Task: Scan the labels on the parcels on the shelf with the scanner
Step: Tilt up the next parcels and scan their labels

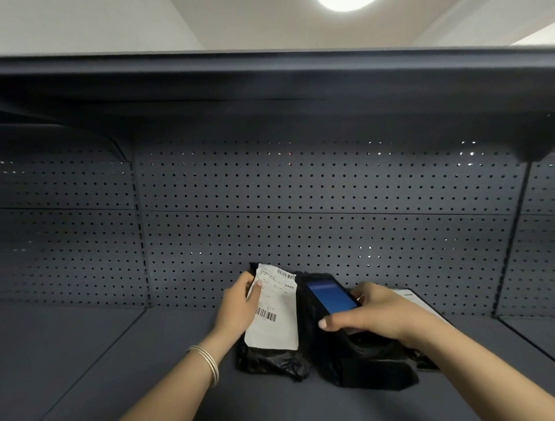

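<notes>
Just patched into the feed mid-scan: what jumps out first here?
The white label with barcodes, on a black parcel at centre shelf, steadied by the left hand. Beside it, the right hand holds the scanner, its blue screen lit. Behind, a dark pegboard wall.

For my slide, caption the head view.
Left hand steadies a labelled black parcel; right hand holds the scanner.

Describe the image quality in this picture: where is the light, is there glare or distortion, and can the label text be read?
Head view: a ceiling lamp at the top edge is overexposed; the shelf bay below is dim. Wide-angle distortion bends the upper shelf edge. The scanner screen glows blue. The white label held by the left hand shows barcodes, but its text is too soft to read.
</notes>
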Tool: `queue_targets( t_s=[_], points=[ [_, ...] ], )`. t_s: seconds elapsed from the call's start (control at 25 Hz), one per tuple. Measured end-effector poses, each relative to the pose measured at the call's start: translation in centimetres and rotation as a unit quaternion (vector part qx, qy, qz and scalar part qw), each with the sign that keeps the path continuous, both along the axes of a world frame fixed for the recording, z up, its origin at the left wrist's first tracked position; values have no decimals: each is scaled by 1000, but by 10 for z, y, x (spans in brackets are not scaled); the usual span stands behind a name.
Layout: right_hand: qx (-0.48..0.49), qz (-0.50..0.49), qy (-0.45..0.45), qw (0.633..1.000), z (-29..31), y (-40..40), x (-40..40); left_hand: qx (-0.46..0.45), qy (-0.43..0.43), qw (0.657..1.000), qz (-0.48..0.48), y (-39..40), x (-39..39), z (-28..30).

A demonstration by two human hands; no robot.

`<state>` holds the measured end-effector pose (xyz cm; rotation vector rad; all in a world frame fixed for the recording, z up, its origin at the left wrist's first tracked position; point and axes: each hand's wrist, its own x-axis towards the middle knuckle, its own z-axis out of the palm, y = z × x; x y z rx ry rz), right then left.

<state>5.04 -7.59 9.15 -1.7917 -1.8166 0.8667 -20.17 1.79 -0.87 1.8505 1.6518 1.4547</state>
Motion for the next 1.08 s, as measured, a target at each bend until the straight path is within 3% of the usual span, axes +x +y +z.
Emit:
queue_targets(
  t_s=[0.24, 1.08],
  points=[
    [-2, 24, -24, 999, 26, -32, 18, 100, 54, 993, 9, -45, 16, 9],
    [-10, 104, -102, 989, 45, -110, 102, 73, 42, 995, 56, -111, 72, 19]
  ],
)
